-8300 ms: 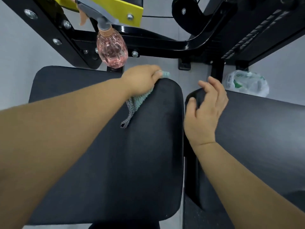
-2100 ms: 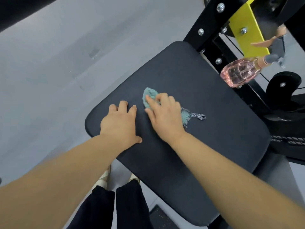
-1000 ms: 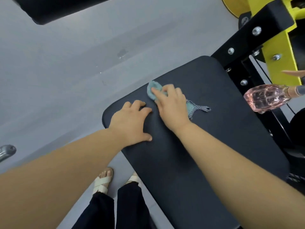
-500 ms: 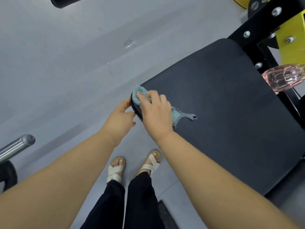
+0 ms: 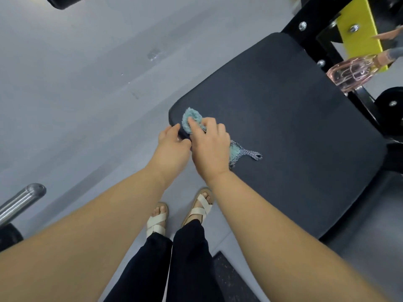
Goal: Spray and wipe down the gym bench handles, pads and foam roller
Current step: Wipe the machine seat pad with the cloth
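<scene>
Pressing down on a teal microfibre cloth (image 5: 192, 117), the right hand (image 5: 209, 147) has its fingers (image 5: 194, 125) curled over the bunched fabric at the near left corner of the dark gym pad (image 5: 283, 127); a checked tail of the cloth trails out from under the palm. Just beside it, the left hand (image 5: 172, 144) grips that same corner, fingers wrapped round the pad's edge. A pink spray bottle (image 5: 349, 73) hangs by the black frame (image 5: 305, 16) and yellow plate (image 5: 357, 22) at the pad's far side. A chrome bar (image 5: 21, 199) juts in at left, and white sandals (image 5: 157, 221) stand on the grey floor (image 5: 76, 73).
</scene>
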The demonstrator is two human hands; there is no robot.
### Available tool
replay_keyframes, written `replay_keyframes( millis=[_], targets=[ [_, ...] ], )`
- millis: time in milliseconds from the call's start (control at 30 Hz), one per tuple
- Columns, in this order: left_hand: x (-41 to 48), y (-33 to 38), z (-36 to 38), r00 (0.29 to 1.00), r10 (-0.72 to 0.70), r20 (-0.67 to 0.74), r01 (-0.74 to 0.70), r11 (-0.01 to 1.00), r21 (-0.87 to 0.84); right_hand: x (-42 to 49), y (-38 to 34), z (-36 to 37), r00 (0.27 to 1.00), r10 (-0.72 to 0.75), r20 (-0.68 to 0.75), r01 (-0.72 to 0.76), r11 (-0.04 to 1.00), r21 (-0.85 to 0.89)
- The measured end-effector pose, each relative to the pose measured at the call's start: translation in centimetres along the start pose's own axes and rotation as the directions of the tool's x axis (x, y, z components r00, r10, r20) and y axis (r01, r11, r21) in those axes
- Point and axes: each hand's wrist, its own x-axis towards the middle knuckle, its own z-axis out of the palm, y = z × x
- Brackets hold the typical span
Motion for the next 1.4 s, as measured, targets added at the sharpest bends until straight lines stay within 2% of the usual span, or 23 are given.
replay_keyframes(
  millis=[67, 133, 167, 233, 300, 333, 400, 467, 533, 633, 700, 767, 833, 867, 900, 933, 1033, 1067, 1133, 1200, 1267, 1333, 1400],
  targets=[
    [0.0, -0.3, -0.1, 1.000, -0.001, 0.008, 0.001, 0.999, 0.038, 0.5, 1.5, -0.9, 0.985, -0.169, 0.024, 0.168, 0.985, 0.043],
    [-0.3, -0.6, 0.1, 1.000, -0.003, 0.027, 0.001, 0.997, 0.072, 0.3, 5.0, -2.3, 0.983, -0.184, 0.023, 0.185, 0.982, -0.038],
    [-0.4, -0.6, 0.2, 0.999, 0.010, 0.036, -0.013, 0.995, 0.099, 0.2, 7.3, -2.8, 0.993, -0.120, -0.015, 0.118, 0.988, -0.101],
    [-1.0, -0.6, 1.1, 0.997, 0.057, 0.055, -0.067, 0.978, 0.200, -0.6, 11.6, -4.3, 0.982, 0.176, -0.068, -0.184, 0.974, -0.131],
    [-1.5, -0.8, 2.3, 0.989, 0.133, 0.067, -0.148, 0.940, 0.307, -2.2, 12.3, -4.6, 0.889, 0.441, -0.119, -0.453, 0.886, -0.099],
    [-1.8, -0.8, 2.9, 0.985, 0.159, 0.072, -0.175, 0.917, 0.359, -3.2, 11.2, -4.2, 0.869, 0.474, -0.143, -0.488, 0.869, -0.087],
    [-2.5, -0.8, 4.0, 0.978, 0.186, 0.092, -0.208, 0.875, 0.438, -5.1, 8.0, -3.4, 0.933, 0.317, -0.172, -0.333, 0.940, -0.078],
    [-3.3, -0.7, 5.0, 0.963, 0.236, 0.128, -0.268, 0.832, 0.485, -7.9, 6.6, -3.2, 0.994, 0.024, -0.102, -0.035, 0.994, -0.105],
    [-4.1, -0.9, 5.8, 0.937, 0.307, 0.170, -0.349, 0.771, 0.532, -10.1, 8.6, -4.4, 0.988, -0.155, -0.006, 0.154, 0.986, -0.069],
    [-5.4, -1.0, 7.6, 0.889, 0.355, 0.289, -0.457, 0.669, 0.586, -10.9, 16.0, -7.8, 0.982, -0.187, 0.037, 0.190, 0.978, -0.087],
    [-6.1, -0.6, 9.6, 0.856, 0.360, 0.371, -0.517, 0.619, 0.592, -10.1, 21.8, -9.7, 0.998, -0.064, -0.021, 0.058, 0.975, -0.216],
    [-6.6, -0.1, 11.5, 0.833, 0.353, 0.427, -0.552, 0.585, 0.594, -8.6, 25.9, -11.3, 0.977, 0.188, -0.097, -0.207, 0.944, -0.256],
    [-6.8, 0.4, 13.3, 0.819, 0.350, 0.455, -0.571, 0.566, 0.594, -7.2, 26.3, -11.3, 0.841, 0.515, -0.168, -0.541, 0.807, -0.235],
    [-6.8, 0.6, 14.2, 0.816, 0.347, 0.462, -0.575, 0.561, 0.595, -6.9, 25.4, -10.9, 0.754, 0.632, -0.180, -0.657, 0.723, -0.213],
    [-6.7, 0.8, 14.9, 0.819, 0.345, 0.459, -0.572, 0.560, 0.600, -6.9, 23.6, -10.3, 0.720, 0.673, -0.170, -0.694, 0.693, -0.195],
    [-6.5, 1.1, 15.6, 0.822, 0.350, 0.449, -0.568, 0.560, 0.603, -7.5, 21.6, -9.6, 0.759, 0.628, -0.170, -0.650, 0.741, -0.167],
    [-5.6, 1.9, 16.8, 0.846, 0.373, 0.382, -0.534, 0.583, 0.613, -12.2, 16.8, -8.4, 0.969, 0.224, -0.099, -0.234, 0.966, -0.106],
    [-5.4, 2.1, 17.1, 0.860, 0.363, 0.359, -0.510, 0.594, 0.622, -14.0, 16.9, -8.7, 0.995, 0.091, -0.040, -0.094, 0.991, -0.091],
    [-5.1, 1.9, 17.1, 0.885, 0.322, 0.336, -0.465, 0.579, 0.669, -15.3, 19.4, -9.9, 0.987, -0.158, 0.015, 0.158, 0.987, -0.031],
    [-5.2, 1.5, 17.2, 0.896, 0.294, 0.334, -0.442, 0.497, 0.747, -13.8, 24.1, -11.2, 0.972, -0.233, 0.007, 0.233, 0.972, -0.040],
    [-5.3, 1.4, 17.7, 0.903, 0.293, 0.315, -0.417, 0.413, 0.810, -10.9, 29.0, -11.6, 0.989, -0.126, -0.078, 0.115, 0.985, -0.129],
    [-5.4, 1.7, 18.5, 0.915, 0.290, 0.281, -0.378, 0.371, 0.848, -7.7, 32.6, -12.1, 0.978, 0.131, -0.161, -0.155, 0.976, -0.151],
    [-5.3, 2.0, 19.1, 0.921, 0.296, 0.255, -0.349, 0.329, 0.878, -5.1, 33.9, -12.3, 0.855, 0.484, -0.189, -0.506, 0.857, -0.095]
  ],
)
